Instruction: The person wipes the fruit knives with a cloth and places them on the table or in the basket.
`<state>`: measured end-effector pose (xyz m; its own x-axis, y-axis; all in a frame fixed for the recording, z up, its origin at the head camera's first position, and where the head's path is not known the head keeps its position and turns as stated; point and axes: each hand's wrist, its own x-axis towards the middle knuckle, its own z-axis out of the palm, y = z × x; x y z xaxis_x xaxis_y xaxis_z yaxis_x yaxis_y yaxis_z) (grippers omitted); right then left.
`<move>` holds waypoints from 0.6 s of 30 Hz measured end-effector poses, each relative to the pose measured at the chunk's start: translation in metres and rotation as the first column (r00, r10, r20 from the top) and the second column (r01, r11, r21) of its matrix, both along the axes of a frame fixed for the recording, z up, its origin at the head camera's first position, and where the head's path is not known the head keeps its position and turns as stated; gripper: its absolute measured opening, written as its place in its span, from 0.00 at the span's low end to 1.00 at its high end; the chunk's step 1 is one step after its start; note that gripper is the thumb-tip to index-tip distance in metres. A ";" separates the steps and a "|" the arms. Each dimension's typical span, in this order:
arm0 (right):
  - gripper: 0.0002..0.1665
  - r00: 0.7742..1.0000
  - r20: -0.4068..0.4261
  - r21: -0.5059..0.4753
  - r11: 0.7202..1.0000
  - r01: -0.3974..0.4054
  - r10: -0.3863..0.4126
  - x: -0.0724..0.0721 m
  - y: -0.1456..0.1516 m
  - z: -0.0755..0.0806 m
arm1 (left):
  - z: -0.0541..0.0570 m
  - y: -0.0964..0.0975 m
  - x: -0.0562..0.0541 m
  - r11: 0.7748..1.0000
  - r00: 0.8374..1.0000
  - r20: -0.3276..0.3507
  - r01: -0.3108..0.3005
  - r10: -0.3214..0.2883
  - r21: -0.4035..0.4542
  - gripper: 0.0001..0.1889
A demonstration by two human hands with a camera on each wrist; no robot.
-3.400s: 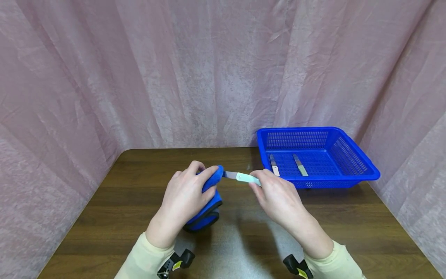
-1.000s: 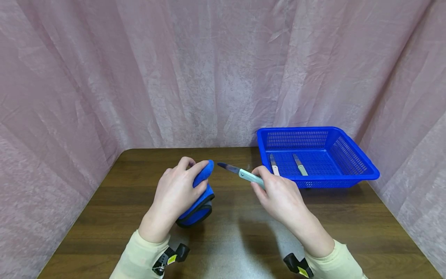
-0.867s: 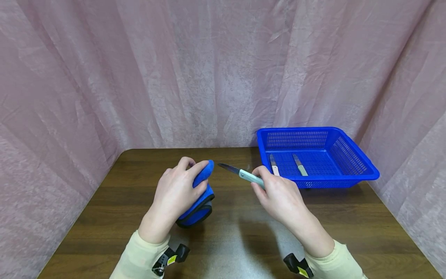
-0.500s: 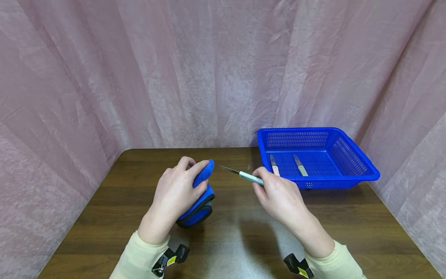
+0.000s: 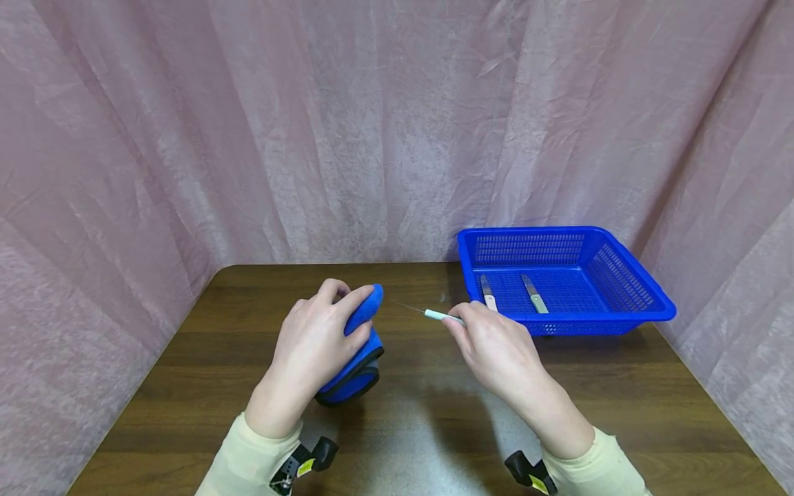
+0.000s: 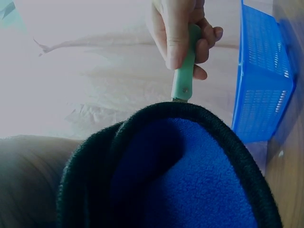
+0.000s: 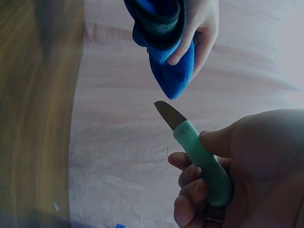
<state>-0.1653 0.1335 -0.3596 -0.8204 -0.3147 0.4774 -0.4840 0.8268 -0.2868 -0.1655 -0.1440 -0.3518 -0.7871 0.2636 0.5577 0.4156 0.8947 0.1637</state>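
Observation:
My left hand (image 5: 316, 344) grips a folded blue cloth (image 5: 353, 365) with black edging, above the left-middle of the table. Its bunched corner sticks out between thumb and fingers. A small knife (image 5: 437, 315) with a mint-green handle is held in my right hand (image 5: 502, 344), the thumb and curled fingers round the handle. The blade points left toward the cloth and looks very thin, almost edge-on, in the head view. From the right wrist, the knife's blade (image 7: 168, 115) shows its flat side, with a gap between its tip and the cloth (image 7: 173, 78).
At the back right of the wooden table (image 5: 248, 296) stands a blue plastic basket (image 5: 595, 317). Inside lie a white-handled knife (image 5: 489, 296) and a pale green-handled knife (image 5: 535, 296). Pink curtains (image 5: 372, 138) hang behind and along the sides.
Earlier the cloth was folded over the blade's tip; my left hand then drew it leftward off the knife. The knife has since turned in my right hand from flat to nearly edge-on.

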 end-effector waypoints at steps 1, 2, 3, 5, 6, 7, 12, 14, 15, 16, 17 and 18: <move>0.08 1.000 -0.008 -0.002 1.000 -0.002 0.002 0.000 0.000 0.000 | 0.000 0.001 0.000 1.000 1.000 -0.004 0.004 -0.004 -0.001 0.25; 0.08 1.000 -0.015 -0.005 1.000 -0.003 0.003 0.000 0.000 -0.001 | 0.000 0.001 0.001 1.000 1.000 -0.008 0.008 -0.008 -0.002 0.25; 0.07 1.000 -0.021 -0.009 1.000 -0.006 0.005 0.000 0.000 -0.001 | 0.000 0.002 0.001 1.000 1.000 -0.012 0.013 -0.013 -0.003 0.25; 0.07 1.000 -0.030 -0.015 1.000 -0.009 0.009 0.000 0.000 -0.001 | 0.000 0.003 0.003 1.000 1.000 -0.019 0.022 -0.022 -0.004 0.25; 0.07 0.999 -0.032 -0.016 1.000 -0.011 0.011 0.000 0.000 -0.001 | -0.001 0.004 0.003 1.000 0.999 -0.023 0.026 -0.026 -0.006 0.25; 0.07 0.999 -0.034 -0.017 1.000 -0.012 0.011 -0.001 0.001 -0.002 | -0.001 0.005 0.004 0.999 0.999 -0.025 0.031 -0.031 -0.008 0.26; 0.08 0.999 -0.026 -0.022 1.000 -0.022 0.021 0.000 0.000 -0.001 | -0.001 0.010 0.006 0.999 0.998 -0.036 0.048 -0.049 -0.019 0.26; 0.08 1.000 -0.014 -0.026 0.999 -0.024 0.023 0.000 0.000 -0.001 | -0.001 0.013 0.008 0.998 0.998 -0.041 0.056 -0.057 -0.021 0.26; 0.08 1.000 -0.007 -0.026 0.999 -0.023 0.023 0.000 0.000 -0.001 | -0.001 0.014 0.008 0.998 0.997 -0.044 0.061 -0.062 -0.022 0.26; 0.08 1.000 -0.001 -0.027 0.999 -0.021 0.021 0.000 0.000 -0.001 | -0.002 0.016 0.008 0.998 0.997 -0.047 0.065 -0.066 -0.024 0.26; 0.08 1.000 0.006 -0.026 0.999 -0.020 0.020 0.000 0.000 -0.001 | -0.002 0.017 0.009 0.997 0.996 -0.049 0.070 -0.072 -0.027 0.26; 0.09 1.000 0.011 -0.025 1.000 -0.018 0.019 0.000 -0.001 -0.001 | -0.002 0.019 0.009 0.997 0.996 -0.051 0.076 -0.077 -0.030 0.26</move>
